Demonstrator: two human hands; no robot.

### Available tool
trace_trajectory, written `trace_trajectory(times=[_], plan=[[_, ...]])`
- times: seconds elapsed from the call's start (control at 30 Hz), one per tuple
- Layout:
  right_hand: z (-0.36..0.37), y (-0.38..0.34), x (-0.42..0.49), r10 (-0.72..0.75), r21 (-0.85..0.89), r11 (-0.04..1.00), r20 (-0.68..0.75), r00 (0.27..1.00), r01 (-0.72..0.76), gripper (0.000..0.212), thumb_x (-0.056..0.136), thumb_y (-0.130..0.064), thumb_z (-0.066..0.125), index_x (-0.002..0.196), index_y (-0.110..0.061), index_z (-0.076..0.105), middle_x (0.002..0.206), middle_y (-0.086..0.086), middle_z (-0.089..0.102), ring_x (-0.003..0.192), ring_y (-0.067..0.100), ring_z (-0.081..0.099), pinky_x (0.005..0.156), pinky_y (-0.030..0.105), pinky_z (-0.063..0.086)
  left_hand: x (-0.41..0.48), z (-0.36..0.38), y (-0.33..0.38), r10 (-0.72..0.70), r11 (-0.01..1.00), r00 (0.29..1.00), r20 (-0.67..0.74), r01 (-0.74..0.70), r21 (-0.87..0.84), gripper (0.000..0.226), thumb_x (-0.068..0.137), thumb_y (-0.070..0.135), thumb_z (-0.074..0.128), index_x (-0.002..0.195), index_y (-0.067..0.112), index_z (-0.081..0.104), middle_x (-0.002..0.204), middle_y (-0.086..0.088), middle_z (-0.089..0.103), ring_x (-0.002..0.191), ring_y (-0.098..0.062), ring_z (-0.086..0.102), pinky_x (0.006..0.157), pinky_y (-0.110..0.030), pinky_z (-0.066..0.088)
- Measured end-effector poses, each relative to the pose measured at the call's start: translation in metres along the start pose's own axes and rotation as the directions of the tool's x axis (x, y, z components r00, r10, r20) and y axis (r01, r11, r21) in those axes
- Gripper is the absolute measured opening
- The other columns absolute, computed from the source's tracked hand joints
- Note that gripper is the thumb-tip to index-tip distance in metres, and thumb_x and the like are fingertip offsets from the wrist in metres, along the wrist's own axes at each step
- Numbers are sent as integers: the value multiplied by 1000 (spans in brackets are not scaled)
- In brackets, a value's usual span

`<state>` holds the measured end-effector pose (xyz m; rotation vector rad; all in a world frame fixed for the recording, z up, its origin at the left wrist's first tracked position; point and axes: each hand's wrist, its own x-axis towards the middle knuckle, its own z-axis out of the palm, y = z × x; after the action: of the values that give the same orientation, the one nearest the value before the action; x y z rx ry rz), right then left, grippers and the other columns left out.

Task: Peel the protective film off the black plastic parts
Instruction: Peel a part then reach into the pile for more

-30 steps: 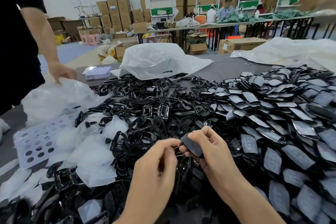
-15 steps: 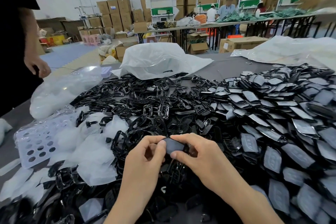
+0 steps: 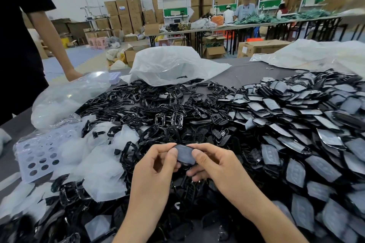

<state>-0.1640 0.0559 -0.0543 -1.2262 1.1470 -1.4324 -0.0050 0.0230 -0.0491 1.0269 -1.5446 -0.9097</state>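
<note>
Head view: left hand (image 3: 156, 169), right hand (image 3: 215, 165) pinch black part (image 3: 184, 154), hiding its ends.

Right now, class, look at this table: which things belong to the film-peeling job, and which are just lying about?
Job in hand:
- black part, pinched by the left hand and right hand
- heap of film-covered parts
- whitish film pieces

Lying about:
- white plastic bag
- perforated tray
- cardboard boxes
</note>
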Motion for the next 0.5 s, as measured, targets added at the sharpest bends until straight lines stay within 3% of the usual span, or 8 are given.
trace_trajectory(times=[0.23, 0.37, 0.5], plan=[[-3, 5, 4, -74, -63, 996, -182, 981, 64, 13, 96, -27, 66, 97, -35, 76, 79, 7, 76, 71, 20, 75, 63, 23, 58, -1, 5, -2, -81, 994, 991, 102, 88, -69, 8, 94, 14, 65, 92, 21, 68, 73, -2, 73, 67, -11, 70, 65, -17, 54], [-4, 4, 5, -38, -5, 999, -88, 995, 37, 17, 92, -23, 71, 105, -32, 75, 82, 6, 77, 75, 16, 74, 71, 21, 57, -1, 5, -2, -79, 996, 994, 76, 82, -33, 7, 95, 18, 63, 91, 24, 66, 69, 0, 73, 64, -11, 68, 63, -18, 53], [-6, 3, 5, -9, 29, 1000, -104, 995, 12, 16, 94, -14, 68, 104, -25, 76, 78, 8, 76, 71, 16, 72, 67, 20, 56, -2, 5, 0, -59, 998, 994, 87, 62, -33, 7, 96, 19, 61, 92, 23, 65, 71, 1, 73, 67, -12, 69, 67, -20, 54]])
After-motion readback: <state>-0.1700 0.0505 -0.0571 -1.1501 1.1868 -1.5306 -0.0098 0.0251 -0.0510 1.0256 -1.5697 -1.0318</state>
